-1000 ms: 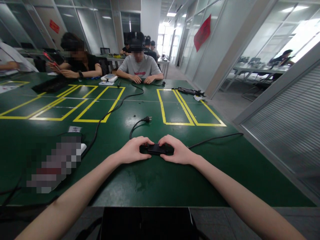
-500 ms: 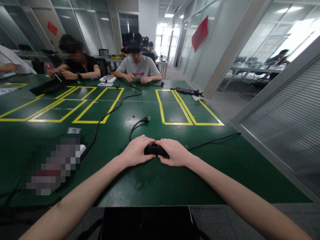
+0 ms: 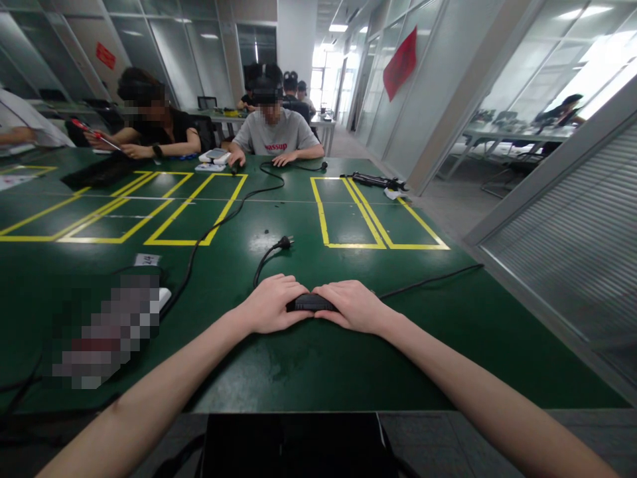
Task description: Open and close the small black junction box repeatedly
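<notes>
A small black box-shaped device (image 3: 309, 303) lies on the green table (image 3: 318, 358) in front of me. My left hand (image 3: 271, 305) is curled over its left end and my right hand (image 3: 353, 307) over its right end, fingertips meeting above it, so most of it is hidden. A black cord runs from under my left hand to a loose plug (image 3: 283, 243) further out. Another black cord (image 3: 432, 277) leads off to the right from under my right hand.
Yellow tape rectangles (image 3: 368, 219) mark the table. A long black cable (image 3: 213, 222) crosses toward a person in a grey shirt (image 3: 273, 136) opposite. A second person (image 3: 149, 129) works at far left. A black tool (image 3: 373, 180) lies at far right; a dark object (image 3: 293, 441) sits below the table's near edge.
Both hands have closed in over the black device and drawn it slightly toward me; it showed more between them before. The plug shifted a little nearer.
</notes>
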The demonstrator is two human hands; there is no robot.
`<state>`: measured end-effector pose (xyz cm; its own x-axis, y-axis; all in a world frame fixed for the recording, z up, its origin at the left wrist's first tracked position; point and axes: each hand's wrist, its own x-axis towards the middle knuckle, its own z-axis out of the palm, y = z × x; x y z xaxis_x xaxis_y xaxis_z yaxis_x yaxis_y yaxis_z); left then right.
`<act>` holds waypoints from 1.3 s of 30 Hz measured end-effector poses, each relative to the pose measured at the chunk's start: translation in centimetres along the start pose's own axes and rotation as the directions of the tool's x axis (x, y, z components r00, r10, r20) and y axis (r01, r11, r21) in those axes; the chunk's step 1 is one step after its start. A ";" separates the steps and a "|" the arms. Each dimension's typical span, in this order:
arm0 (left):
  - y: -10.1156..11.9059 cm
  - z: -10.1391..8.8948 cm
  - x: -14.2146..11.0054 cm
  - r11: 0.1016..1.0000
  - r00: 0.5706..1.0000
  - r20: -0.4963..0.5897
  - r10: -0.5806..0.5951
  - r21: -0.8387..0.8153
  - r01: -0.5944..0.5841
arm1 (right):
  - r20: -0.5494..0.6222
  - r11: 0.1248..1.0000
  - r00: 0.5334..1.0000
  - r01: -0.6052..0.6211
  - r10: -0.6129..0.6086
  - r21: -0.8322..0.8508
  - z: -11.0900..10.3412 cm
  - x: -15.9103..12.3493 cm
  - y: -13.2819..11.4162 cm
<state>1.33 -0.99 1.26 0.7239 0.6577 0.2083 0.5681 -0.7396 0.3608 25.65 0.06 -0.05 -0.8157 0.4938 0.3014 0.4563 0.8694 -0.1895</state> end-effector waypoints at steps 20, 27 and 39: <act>0.8 -0.3 0.2 0.868 0.978 0.041 -0.206 -0.455 0.202 | -0.120 0.981 0.989 0.064 -0.087 -0.182 0.6 -0.7 1.0; 0.3 0.3 -0.2 0.984 0.981 -0.110 -0.161 -0.095 0.151 | -0.053 0.998 0.998 -0.049 0.047 -0.031 0.0 0.1 0.4; 0.1 0.4 -0.2 0.997 0.992 -0.116 -0.057 0.035 0.061 | -0.153 0.996 0.984 -0.092 0.093 0.015 0.1 -0.2 0.5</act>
<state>1.39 -1.27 0.91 0.6400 0.7110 0.2914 0.6249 -0.7023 0.3410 26.00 0.43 -0.34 -0.7056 0.5696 0.4215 0.5242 0.8198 -0.2303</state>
